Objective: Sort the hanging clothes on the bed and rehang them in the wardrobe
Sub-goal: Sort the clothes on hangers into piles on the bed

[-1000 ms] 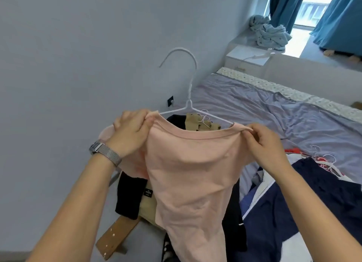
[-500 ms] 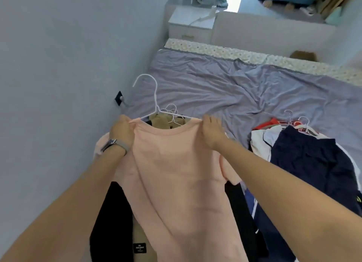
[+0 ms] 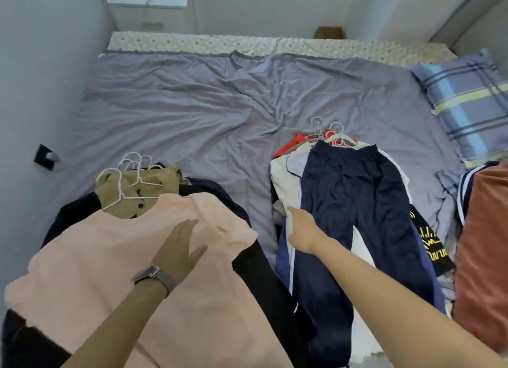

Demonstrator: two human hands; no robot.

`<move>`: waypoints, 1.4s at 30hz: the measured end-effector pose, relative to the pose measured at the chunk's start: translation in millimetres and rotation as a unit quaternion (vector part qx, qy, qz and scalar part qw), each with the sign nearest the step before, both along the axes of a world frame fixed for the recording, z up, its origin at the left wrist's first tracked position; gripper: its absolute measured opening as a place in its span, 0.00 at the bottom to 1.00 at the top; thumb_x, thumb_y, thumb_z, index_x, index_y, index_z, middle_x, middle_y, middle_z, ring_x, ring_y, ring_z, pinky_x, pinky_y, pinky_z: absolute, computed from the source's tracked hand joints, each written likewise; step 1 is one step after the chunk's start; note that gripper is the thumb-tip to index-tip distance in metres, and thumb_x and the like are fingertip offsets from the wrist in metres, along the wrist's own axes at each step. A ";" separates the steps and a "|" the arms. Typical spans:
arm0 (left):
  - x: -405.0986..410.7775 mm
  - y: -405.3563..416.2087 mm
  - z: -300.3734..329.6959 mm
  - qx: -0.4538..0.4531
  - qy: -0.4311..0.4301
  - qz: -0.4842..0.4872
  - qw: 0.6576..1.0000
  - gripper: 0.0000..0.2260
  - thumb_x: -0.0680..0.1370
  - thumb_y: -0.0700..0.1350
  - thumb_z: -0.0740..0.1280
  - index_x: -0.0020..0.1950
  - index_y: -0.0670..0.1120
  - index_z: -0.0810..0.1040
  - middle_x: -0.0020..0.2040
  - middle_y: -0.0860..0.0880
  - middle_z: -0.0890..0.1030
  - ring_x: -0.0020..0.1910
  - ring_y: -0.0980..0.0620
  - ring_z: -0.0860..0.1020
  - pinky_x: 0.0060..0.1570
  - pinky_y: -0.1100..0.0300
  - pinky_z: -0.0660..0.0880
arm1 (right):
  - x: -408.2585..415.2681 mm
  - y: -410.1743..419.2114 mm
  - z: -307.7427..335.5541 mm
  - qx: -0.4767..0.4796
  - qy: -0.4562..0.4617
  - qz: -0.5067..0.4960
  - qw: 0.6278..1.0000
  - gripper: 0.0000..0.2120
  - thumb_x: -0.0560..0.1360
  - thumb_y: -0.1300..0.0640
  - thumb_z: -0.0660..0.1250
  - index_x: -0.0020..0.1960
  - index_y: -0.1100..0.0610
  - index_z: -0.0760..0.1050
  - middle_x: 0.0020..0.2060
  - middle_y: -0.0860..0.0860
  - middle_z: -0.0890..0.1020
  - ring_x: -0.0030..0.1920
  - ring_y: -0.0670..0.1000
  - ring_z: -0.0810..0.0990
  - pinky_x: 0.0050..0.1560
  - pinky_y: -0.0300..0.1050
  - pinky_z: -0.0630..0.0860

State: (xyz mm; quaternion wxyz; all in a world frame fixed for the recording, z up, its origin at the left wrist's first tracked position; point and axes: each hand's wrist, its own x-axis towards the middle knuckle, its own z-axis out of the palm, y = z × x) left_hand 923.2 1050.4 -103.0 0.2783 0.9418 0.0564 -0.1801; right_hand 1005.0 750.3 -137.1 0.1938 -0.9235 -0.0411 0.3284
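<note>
Two hands in view, left hand [image 3: 180,246] w/ one wristwatch [image 3: 155,277], right hand [image 3: 301,230]. One bed [image 3: 192,106], grey-purple sheet. Two main piles of clothes on hangers, plus a third at the right edge, cut off. Left pile: one pink T-shirt [image 3: 123,271] on top, one tan garment [image 3: 154,183], at least one black garment [image 3: 261,271]; approx. four or five white wire hangers [image 3: 132,172], hooks overlap so exact no. unclear. Middle pile: one navy track pants [image 3: 357,202], one white garment [image 3: 283,175], one red garment [image 3: 291,145], approx. three hangers [image 3: 330,135]. One plaid pillow [image 3: 467,103]. One white nightstand [image 3: 148,7]. One wall socket [image 3: 45,157].
</note>
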 end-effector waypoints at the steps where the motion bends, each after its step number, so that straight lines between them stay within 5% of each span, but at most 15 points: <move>1: 8.2 -29.8 2.8 -0.008 0.001 -0.003 1.000 0.27 0.77 0.51 0.64 0.73 0.47 0.59 0.72 0.48 0.63 0.72 0.50 0.61 0.69 0.58 0.59 | 5.0 -36.2 -1.4 -0.012 0.001 -0.017 1.000 0.37 0.73 0.62 0.64 0.77 0.61 0.50 0.74 0.57 0.60 0.74 0.57 0.59 0.74 0.46 0.57; 11: 93.4 -335.1 -16.7 -0.050 0.016 -0.001 0.999 0.26 0.76 0.48 0.67 0.71 0.43 0.63 0.67 0.46 0.68 0.68 0.50 0.66 0.67 0.62 0.60 | 70.5 -341.0 -33.4 -0.047 0.005 -0.077 0.996 0.36 0.72 0.62 0.64 0.76 0.59 0.53 0.73 0.56 0.62 0.74 0.57 0.60 0.72 0.46 0.59; 16: 129.9 -420.2 -30.1 -0.062 0.038 0.041 0.997 0.26 0.76 0.48 0.66 0.72 0.46 0.62 0.69 0.48 0.66 0.69 0.52 0.64 0.68 0.63 0.59 | 124.2 -428.5 -56.0 -0.083 0.010 -0.071 0.994 0.38 0.72 0.60 0.64 0.77 0.57 0.50 0.72 0.59 0.62 0.71 0.60 0.62 0.70 0.50 0.63; 22: 156.5 -434.0 -45.7 -0.040 0.035 0.115 0.992 0.24 0.76 0.45 0.67 0.70 0.45 0.65 0.67 0.48 0.69 0.67 0.52 0.67 0.66 0.64 0.60 | 188.3 -433.1 -94.2 -0.070 -0.005 -0.044 0.997 0.37 0.72 0.59 0.63 0.77 0.54 0.49 0.71 0.58 0.61 0.71 0.61 0.60 0.70 0.52 0.63; 29: 193.5 -429.4 -66.8 -0.013 0.017 0.145 0.989 0.25 0.75 0.45 0.68 0.70 0.44 0.66 0.67 0.47 0.70 0.67 0.52 0.67 0.64 0.65 0.60 | 289.5 -402.1 -137.7 -0.065 -0.141 -0.015 0.988 0.45 0.71 0.50 0.71 0.77 0.58 0.48 0.74 0.58 0.60 0.73 0.60 0.58 0.73 0.54 0.59; 33: 199.7 -435.3 -75.2 -0.030 0.014 0.159 0.987 0.24 0.75 0.44 0.68 0.70 0.45 0.65 0.67 0.48 0.68 0.67 0.52 0.67 0.65 0.64 0.61 | 329.3 -395.3 -160.2 -0.114 -0.092 -0.024 0.989 0.50 0.69 0.46 0.73 0.78 0.57 0.44 0.74 0.56 0.60 0.73 0.62 0.56 0.72 0.60 0.58; 37: 190.7 -434.2 -82.5 -0.035 0.012 0.156 0.987 0.24 0.75 0.44 0.68 0.69 0.45 0.66 0.65 0.49 0.69 0.65 0.54 0.68 0.63 0.68 0.61 | 339.2 -399.8 -184.7 -0.121 -0.029 -0.004 0.992 0.49 0.68 0.43 0.72 0.76 0.54 0.43 0.60 0.58 0.77 0.65 0.63 0.70 0.65 0.61 0.68; 42: 183.1 -425.7 -86.4 -0.031 0.024 0.178 0.983 0.23 0.75 0.43 0.68 0.69 0.45 0.67 0.64 0.49 0.70 0.65 0.52 0.69 0.64 0.64 0.63 | 312.9 -385.8 -165.4 -0.013 -0.163 -0.078 0.983 0.37 0.68 0.37 0.70 0.68 0.55 0.62 0.53 0.54 0.81 0.52 0.58 0.80 0.48 0.50 0.76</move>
